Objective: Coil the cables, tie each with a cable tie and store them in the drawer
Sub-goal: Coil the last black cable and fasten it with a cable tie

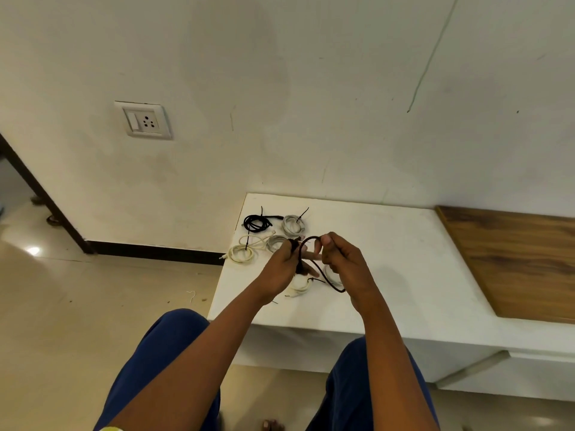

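Both hands busy looping a dark cable [314,269] above the desk [389,244]
Left hand [284,269] grips the coil, right hand [337,259] pinches the loose run; it looks light and floppy, so best pinched where loops cross; tied coils [292,225] sit far left

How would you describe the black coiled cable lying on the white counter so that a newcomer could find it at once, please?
Start at the white counter against the wall and go to its far left corner, where tied coils lie in a cluster. The black coiled cable is the farthest-left one by the wall, left of a grey coil; it is the only black coil lying there.
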